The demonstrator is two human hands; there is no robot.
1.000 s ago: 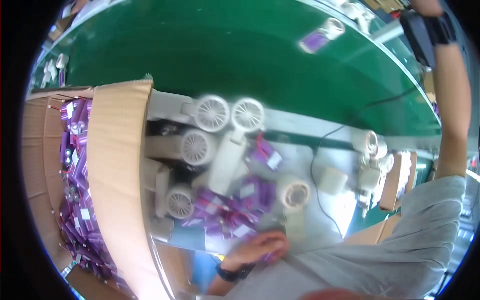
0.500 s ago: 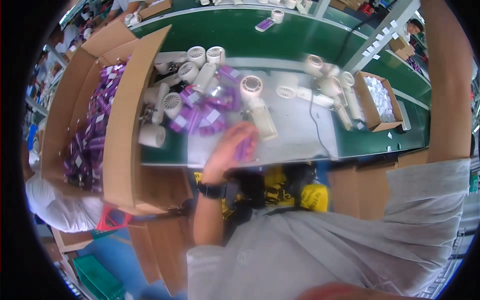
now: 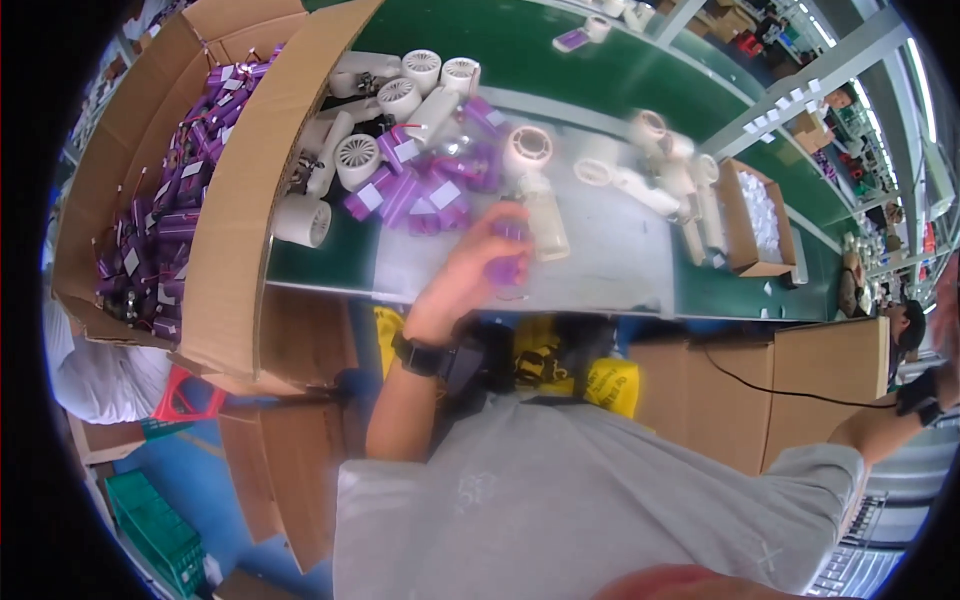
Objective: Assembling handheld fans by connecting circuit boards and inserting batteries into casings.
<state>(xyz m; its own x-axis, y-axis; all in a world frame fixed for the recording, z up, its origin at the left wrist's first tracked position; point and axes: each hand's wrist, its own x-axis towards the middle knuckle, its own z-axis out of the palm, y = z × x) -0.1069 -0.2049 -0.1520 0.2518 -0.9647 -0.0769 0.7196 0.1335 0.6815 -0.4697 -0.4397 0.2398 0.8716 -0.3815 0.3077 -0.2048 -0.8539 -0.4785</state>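
Battery [image 3: 504, 266] in purple wrap is resting in the left hand [image 3: 472, 262], over the sheet [image 3: 600, 275] near the tabletop's [image 3: 325, 265] front edge, and the fingers are grasping it. Beyond the right edge, the right hand [image 3: 945, 312] is showing only as a blur, so I cannot tell whether its fingers are holding anything.

As far as I'm judging, plenty is remaining: the held battery is sitting outside any casing, the nearest fan [image 3: 545, 225] is lying just beside the fingertips with its round head pointing toward the back edge, and a heap [image 3: 425, 195] of loose batteries is lying to its left. Many more are filling the carton [image 3: 265, 190] at the left edge. White fans [image 3: 398, 98] are crowding behind the heap, and another cluster [image 3: 680, 175] is lying toward the right edge, beside a box [image 3: 742, 225] of white pieces; I'm unable to tell whether any are carrying batteries inside.

White labels are showing on several batteries, but I'm making out no writing there. Below the front edge, a yellow bag [image 3: 612, 388] is bearing dark print, and the grey shirt [image 3: 500, 510] is carrying a faint mark.
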